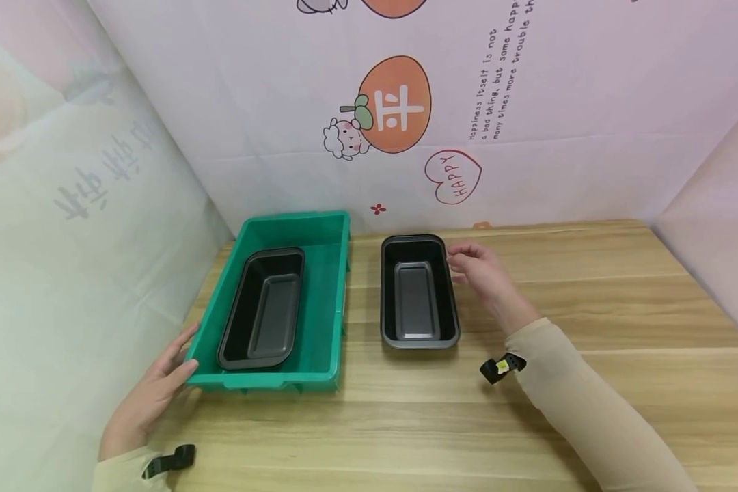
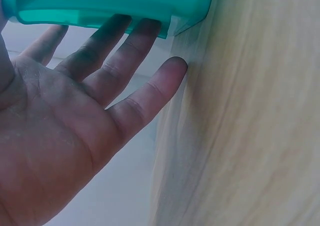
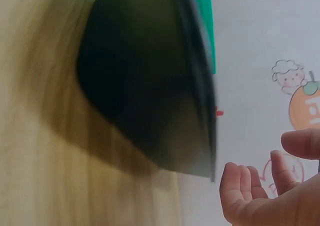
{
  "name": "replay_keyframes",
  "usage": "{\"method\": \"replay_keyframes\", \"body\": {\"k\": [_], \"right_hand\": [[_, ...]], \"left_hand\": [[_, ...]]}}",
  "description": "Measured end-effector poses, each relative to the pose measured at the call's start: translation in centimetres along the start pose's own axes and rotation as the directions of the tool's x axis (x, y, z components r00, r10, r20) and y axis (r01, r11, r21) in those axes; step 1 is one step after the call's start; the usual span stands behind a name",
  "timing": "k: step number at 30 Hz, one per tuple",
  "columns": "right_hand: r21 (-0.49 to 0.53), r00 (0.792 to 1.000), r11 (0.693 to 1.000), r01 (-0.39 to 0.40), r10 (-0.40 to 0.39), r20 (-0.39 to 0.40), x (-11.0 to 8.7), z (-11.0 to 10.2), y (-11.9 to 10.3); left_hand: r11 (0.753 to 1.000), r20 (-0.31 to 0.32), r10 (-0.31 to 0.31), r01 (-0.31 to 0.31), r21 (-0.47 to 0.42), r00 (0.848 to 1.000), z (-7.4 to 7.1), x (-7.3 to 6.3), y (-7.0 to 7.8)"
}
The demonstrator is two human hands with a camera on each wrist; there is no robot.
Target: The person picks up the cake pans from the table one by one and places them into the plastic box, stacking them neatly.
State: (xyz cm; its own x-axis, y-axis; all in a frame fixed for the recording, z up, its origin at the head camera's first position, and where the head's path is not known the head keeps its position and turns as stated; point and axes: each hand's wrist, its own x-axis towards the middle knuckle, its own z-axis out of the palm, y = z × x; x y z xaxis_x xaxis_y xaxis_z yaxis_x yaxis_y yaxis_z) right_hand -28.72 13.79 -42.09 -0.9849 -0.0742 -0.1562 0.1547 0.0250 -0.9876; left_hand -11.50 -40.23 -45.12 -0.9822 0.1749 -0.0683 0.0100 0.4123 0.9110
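Observation:
A green plastic bin [image 1: 322, 294] stands at the left of the table, and a dark grey loaf pan [image 1: 275, 314] lies inside it, slightly slanted. My left hand [image 1: 150, 396] is at the bin's near left corner, its thumb on the rim. In the left wrist view the fingers [image 2: 120, 68] are spread and fairly straight, some tips touching under the rim. To the right of the bin, a second dark loaf pan [image 1: 415, 301] stands upright on the wood. Beside its far right side is my right hand [image 1: 482, 273], fingers loosely bent, holding nothing; the right wrist view shows a gap.
The wooden table [image 1: 406, 424] extends to the right and toward me. Behind it hangs a white printed cloth [image 1: 270, 137], and more cloth lines the left and right sides. The bin's far end is close to the back cloth.

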Motion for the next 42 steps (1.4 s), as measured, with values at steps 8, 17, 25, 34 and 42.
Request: {"method": "replay_keyframes", "body": {"k": [8, 17, 25, 34, 42], "right_hand": [[-0.030, 0.999, 0.999, -0.043, 0.044, 0.029, 0.5, -0.4, 1.5], [-0.061, 0.995, 0.997, -0.049, 0.054, 0.084, 0.4, -0.1, 2.3], [-0.084, 0.993, 0.995, -0.057, 0.065, 0.097, 0.7, 0.5, 3.2], [-0.131, 0.992, 0.989, -0.072, 0.085, 0.098, 0.9, 0.2, 4.2], [-0.133, 0.990, 0.990, -0.049, 0.065, 0.121, 0.8, -0.3, 4.3]], "left_hand": [[1.000, -0.001, -0.013, 0.013, -0.014, 1.000, 0.1, 0.1, -0.1], [1.000, -0.009, 0.005, -0.005, -0.004, 1.000, 0.0, 0.1, -0.4], [1.000, -0.001, 0.001, -0.001, -0.009, 1.000, 0.0, 0.0, -0.3], [1.000, 0.003, 0.010, -0.010, -0.006, 1.000, -0.1, 0.0, -0.3], [1.000, 0.000, 0.003, -0.003, -0.002, 1.000, 0.0, 0.1, -0.3]]}}
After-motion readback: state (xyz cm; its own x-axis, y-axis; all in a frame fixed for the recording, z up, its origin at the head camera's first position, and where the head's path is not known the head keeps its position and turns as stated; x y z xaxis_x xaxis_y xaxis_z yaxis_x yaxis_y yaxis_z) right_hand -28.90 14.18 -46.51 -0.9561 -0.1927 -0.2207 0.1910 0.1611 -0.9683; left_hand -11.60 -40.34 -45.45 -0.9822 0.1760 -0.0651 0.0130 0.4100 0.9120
